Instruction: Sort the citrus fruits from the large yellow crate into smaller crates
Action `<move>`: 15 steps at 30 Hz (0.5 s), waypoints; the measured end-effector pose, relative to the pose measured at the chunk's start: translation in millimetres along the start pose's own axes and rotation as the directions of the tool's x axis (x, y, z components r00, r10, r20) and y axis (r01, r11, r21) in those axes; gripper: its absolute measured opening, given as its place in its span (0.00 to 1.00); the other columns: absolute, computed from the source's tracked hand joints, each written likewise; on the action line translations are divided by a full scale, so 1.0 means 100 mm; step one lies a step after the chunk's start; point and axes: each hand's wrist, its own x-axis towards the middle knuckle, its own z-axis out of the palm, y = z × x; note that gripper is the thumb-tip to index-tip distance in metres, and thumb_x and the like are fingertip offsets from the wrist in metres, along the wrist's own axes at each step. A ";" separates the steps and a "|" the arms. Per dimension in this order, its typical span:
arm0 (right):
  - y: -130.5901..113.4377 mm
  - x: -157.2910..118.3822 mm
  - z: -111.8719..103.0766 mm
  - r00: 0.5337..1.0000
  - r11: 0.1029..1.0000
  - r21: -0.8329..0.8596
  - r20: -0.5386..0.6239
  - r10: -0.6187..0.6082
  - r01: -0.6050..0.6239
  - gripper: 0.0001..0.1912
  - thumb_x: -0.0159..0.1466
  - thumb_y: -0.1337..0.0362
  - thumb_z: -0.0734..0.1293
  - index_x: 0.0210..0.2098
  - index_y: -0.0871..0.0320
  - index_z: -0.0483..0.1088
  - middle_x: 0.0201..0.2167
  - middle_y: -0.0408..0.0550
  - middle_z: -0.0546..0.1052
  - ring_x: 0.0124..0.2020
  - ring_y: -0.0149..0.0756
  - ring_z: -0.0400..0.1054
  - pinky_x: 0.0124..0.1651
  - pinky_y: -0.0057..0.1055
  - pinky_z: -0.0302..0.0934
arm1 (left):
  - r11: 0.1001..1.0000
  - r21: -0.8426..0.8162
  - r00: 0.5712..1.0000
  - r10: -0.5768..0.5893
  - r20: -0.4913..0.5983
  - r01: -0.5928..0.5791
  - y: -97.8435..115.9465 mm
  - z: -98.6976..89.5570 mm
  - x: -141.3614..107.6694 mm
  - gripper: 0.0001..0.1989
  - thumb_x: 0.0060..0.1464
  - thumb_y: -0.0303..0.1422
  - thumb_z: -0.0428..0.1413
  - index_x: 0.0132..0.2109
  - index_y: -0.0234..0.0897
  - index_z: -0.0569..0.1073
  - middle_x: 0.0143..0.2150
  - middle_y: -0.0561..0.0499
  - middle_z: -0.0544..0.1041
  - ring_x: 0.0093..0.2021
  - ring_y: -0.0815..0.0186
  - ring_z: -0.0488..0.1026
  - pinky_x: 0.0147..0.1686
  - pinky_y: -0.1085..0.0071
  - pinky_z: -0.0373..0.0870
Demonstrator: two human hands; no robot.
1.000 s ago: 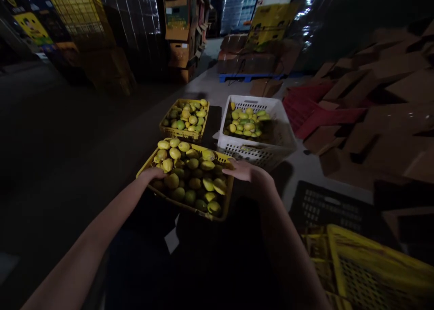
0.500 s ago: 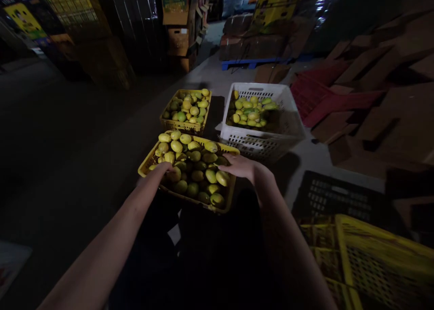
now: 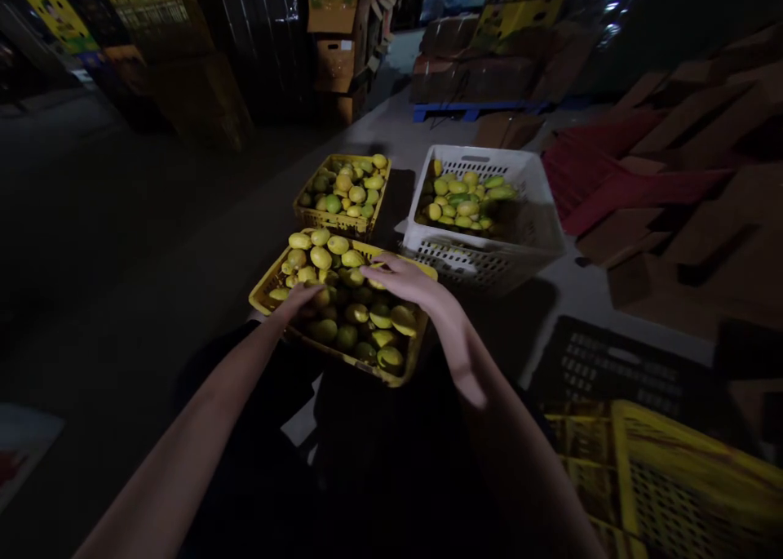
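While 2 hands cover fruit, grip unclear; 3 fruit crates (2 ylw).

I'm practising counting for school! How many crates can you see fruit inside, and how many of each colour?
Yellow: 2, the near yellow crate and the far yellow crate
White: 1, the white crate
Total: 3

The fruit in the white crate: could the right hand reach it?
Perhaps, with some leaning: the white crate is open-topped, but its near wall stands between the right hand and the fruit.
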 end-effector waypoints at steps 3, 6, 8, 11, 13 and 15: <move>0.00 0.14 0.16 0.986 0.927 0.376 -0.154 0.068 -0.005 0.23 0.58 0.46 0.74 0.46 0.54 0.76 0.51 0.51 0.81 0.53 0.47 0.73 0.59 0.43 0.65 | 0.998 -0.029 0.997 0.057 0.058 -0.056 0.47 0.02 -0.09 0.11 0.58 0.38 0.64 0.41 0.36 0.73 0.32 0.49 0.78 0.40 0.59 0.78 0.41 0.67 0.75; -0.05 0.15 0.24 0.980 0.741 0.671 -0.144 0.134 -0.002 0.23 0.55 0.46 0.77 0.44 0.52 0.74 0.48 0.49 0.81 0.46 0.43 0.75 0.49 0.42 0.71 | 0.983 -0.088 0.966 0.173 0.190 -0.159 0.97 0.12 -0.32 0.18 0.58 0.45 0.64 0.44 0.34 0.77 0.31 0.48 0.79 0.32 0.63 0.78 0.36 0.68 0.76; -0.11 0.07 0.25 0.993 0.607 0.795 -0.070 0.095 -0.002 0.21 0.58 0.47 0.76 0.44 0.52 0.74 0.41 0.48 0.82 0.38 0.40 0.76 0.41 0.40 0.73 | 0.956 -0.148 0.904 0.289 0.316 -0.254 1.23 0.18 -0.52 0.19 0.63 0.46 0.59 0.44 0.32 0.77 0.31 0.47 0.78 0.27 0.66 0.76 0.34 0.68 0.75; -0.17 -0.10 0.21 0.996 0.494 0.870 -0.051 0.071 0.009 0.17 0.60 0.49 0.74 0.42 0.53 0.75 0.31 0.45 0.80 0.28 0.37 0.73 0.30 0.33 0.71 | 0.931 -0.145 0.878 0.365 0.310 -0.335 1.41 0.23 -0.72 0.18 0.70 0.41 0.51 0.45 0.30 0.77 0.30 0.50 0.75 0.21 0.72 0.71 0.33 0.70 0.72; -0.19 -0.20 0.17 0.993 0.469 0.883 -0.067 0.102 0.011 0.15 0.61 0.51 0.73 0.40 0.54 0.75 0.28 0.44 0.79 0.26 0.36 0.72 0.26 0.31 0.69 | 0.930 -0.084 0.881 0.366 0.298 -0.358 1.36 0.27 -0.72 0.17 0.71 0.38 0.48 0.45 0.31 0.77 0.31 0.51 0.75 0.21 0.73 0.71 0.33 0.71 0.71; -0.19 -0.27 0.11 0.985 0.431 0.902 -0.084 0.153 0.010 0.12 0.63 0.52 0.72 0.37 0.54 0.74 0.27 0.44 0.78 0.25 0.35 0.71 0.25 0.30 0.69 | 0.934 0.082 0.893 0.303 0.332 -0.347 1.18 0.31 -0.62 0.16 0.70 0.36 0.47 0.44 0.33 0.77 0.30 0.52 0.75 0.22 0.72 0.71 0.33 0.72 0.70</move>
